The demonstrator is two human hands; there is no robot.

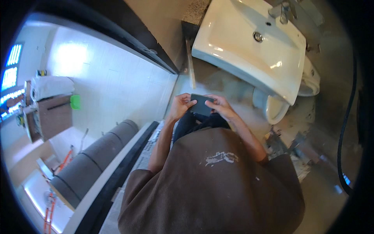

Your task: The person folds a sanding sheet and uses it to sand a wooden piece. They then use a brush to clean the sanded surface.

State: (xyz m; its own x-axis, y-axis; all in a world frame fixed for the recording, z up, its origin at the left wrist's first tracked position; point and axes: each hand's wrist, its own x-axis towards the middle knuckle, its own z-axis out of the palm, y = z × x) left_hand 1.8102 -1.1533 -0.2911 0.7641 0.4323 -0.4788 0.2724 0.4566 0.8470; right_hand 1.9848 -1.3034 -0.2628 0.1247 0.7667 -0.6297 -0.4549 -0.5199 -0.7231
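Observation:
My left hand (181, 106) and my right hand (221, 106) pinch opposite sides of a dark grey-green, flat, roughly square sheet (201, 106), perhaps abrasive paper. Both thumbs lie on its upper face; most of the fingers are hidden behind it. The sheet is in front of my waist, above my dark trousers (187, 125). Ahead and to the right is a white ceramic washbasin (233, 49) with a metal drain (258, 37) and a chrome tap (282, 13). Neither hand touches the basin.
White ceramic fixtures (276, 109) stand beyond the basin's right edge. Rubble (280, 140) lies at right, near a black cable (346, 122). Past the dark door frame (155, 49) at left are a thick grey roll (102, 155), a bright green object (75, 102) and an orange ladder (49, 210).

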